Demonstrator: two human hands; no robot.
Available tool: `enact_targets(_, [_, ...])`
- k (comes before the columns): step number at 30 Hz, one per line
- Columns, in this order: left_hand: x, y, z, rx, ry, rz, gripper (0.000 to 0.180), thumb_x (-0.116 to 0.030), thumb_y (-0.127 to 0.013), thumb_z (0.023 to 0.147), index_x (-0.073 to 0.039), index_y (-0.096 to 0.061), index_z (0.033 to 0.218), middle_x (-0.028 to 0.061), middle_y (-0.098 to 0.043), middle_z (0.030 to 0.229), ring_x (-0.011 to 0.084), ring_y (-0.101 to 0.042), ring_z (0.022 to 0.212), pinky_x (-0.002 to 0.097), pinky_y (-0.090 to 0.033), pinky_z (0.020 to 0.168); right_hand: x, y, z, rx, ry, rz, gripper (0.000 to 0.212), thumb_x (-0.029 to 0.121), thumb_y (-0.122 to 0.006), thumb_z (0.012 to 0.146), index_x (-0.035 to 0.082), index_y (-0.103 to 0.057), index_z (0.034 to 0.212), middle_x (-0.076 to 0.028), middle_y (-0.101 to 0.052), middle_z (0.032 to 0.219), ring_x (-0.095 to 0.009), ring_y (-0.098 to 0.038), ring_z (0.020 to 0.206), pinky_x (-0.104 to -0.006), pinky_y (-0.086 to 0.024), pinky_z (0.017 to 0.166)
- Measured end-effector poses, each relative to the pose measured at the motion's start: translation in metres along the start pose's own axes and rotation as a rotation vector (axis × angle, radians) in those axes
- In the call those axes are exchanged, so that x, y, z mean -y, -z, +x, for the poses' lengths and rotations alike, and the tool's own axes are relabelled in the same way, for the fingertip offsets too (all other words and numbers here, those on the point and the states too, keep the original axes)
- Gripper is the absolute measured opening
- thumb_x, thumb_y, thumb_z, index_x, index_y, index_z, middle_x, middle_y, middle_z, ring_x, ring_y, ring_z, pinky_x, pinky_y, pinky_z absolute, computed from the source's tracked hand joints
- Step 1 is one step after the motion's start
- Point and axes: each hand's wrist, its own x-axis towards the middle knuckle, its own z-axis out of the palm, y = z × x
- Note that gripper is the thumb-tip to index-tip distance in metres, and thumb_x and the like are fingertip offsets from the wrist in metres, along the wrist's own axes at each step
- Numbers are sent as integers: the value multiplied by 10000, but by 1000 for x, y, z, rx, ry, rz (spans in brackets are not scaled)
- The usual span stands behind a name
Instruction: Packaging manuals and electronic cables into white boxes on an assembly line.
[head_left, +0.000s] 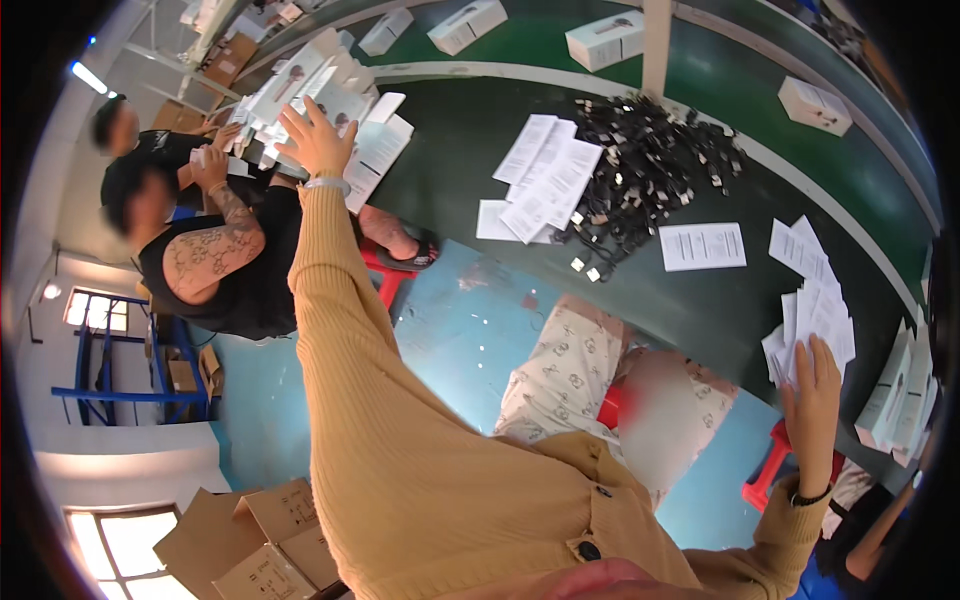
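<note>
Tan cardigan (430,480) sits nearest; right hand (815,402) partly covers leaflets (822,303).

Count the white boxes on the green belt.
4: leftmost box at upper left, second box right of it, third box just left of the post, rightmost box right of the post. Others may be hidden.

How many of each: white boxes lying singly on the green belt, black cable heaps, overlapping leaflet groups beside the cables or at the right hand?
White boxes on the green belt: 4
Black cable heap: 1
Leaflet groups: 2
Total: 7
</note>
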Motion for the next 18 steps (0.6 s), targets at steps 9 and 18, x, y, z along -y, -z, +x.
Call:
enact_targets(9, [16, 22, 25, 122, -120, 107, 660, -495, -739, 648, -91, -572, 1143, 138, -575, 1103, 354, -492, 1080, 547, -344, 888, 7, 26, -2, 25, -13, 186, 373, -49, -573, 779, -39, -554, 1151, -208, -513, 1261, -384, -484, 1175, -416, -388, 982])
enact_targets(18, [-93, 192, -107, 662, -5, -1480, 692, -53, -768, 698, -17, -331, 1234, 114, -562, 985, 162, -592, 794, 271, -517, 620, -6, 33, -2, -343, -110, -34, 298, 30, -653, 773, -14, -572, 1057, -190, -619, 1043, -368, -594, 907, -411, -484, 778])
